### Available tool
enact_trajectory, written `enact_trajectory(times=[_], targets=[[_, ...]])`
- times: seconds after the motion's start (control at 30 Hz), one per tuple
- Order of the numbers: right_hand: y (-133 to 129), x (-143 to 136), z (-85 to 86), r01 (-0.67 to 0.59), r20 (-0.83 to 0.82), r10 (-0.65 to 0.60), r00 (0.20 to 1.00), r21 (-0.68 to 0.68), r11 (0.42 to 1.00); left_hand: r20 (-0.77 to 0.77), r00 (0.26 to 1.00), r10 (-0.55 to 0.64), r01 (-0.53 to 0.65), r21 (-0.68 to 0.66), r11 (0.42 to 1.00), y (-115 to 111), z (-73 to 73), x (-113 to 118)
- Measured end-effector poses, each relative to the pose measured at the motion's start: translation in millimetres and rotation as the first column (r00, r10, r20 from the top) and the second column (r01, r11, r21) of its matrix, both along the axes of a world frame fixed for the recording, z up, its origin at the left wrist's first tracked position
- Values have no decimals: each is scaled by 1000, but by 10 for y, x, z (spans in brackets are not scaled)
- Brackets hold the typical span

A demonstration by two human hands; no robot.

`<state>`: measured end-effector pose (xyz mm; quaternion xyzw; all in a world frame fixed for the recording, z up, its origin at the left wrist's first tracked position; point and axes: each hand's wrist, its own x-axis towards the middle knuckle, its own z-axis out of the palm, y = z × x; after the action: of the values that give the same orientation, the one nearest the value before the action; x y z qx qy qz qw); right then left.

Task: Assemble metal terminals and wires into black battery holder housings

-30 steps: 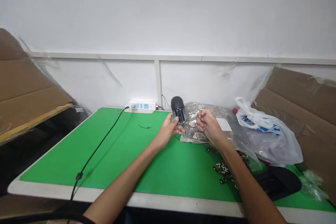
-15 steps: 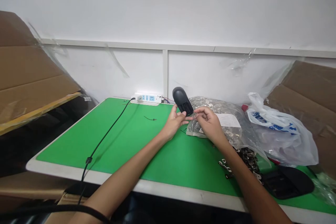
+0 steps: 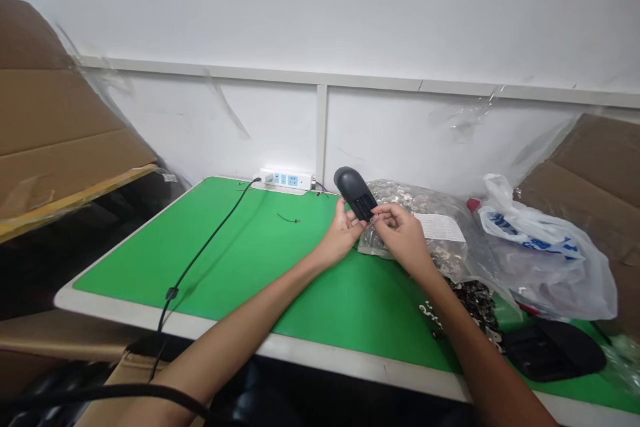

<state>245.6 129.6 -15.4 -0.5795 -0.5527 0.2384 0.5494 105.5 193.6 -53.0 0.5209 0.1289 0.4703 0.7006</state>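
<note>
A black rounded plastic part (image 3: 354,188) with slots at its lower end is tilted above the back of the green table. My left hand (image 3: 343,233) grips its lower end from below, fingers closed. The fingertips of my right hand (image 3: 397,230) are pinched at the part's lower right corner, on something too small to make out. Behind my right hand lies a clear bag of metal pieces (image 3: 440,203). Loose dark and silvery metal pieces (image 3: 475,303) are heaped partly behind my right forearm.
A black slotted part (image 3: 555,350) lies at the front right, near a white plastic bag (image 3: 555,260). At the back stands a power strip (image 3: 287,180) with a black cable (image 3: 210,233) crossing the left side. A small wire piece (image 3: 289,219) lies mid-table. Cardboard (image 3: 55,107) flanks the table.
The view has shifted slightly. The held black part is tilted more to the left, and my left fingers are drawn in closer beneath it. My right fingertips remain at its lower corner.
</note>
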Motion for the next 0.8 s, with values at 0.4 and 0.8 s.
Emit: enact_trajectory(times=[0.4,0.8], targets=[[66,59,-130,15,-129,-21,991,-49,999,-18,999,-30,31,66,997,-22,13,13],[11,111,44,-18,-95,2,995,-170,985,-72,997,-11,12,22,1000,-116,125,-25]])
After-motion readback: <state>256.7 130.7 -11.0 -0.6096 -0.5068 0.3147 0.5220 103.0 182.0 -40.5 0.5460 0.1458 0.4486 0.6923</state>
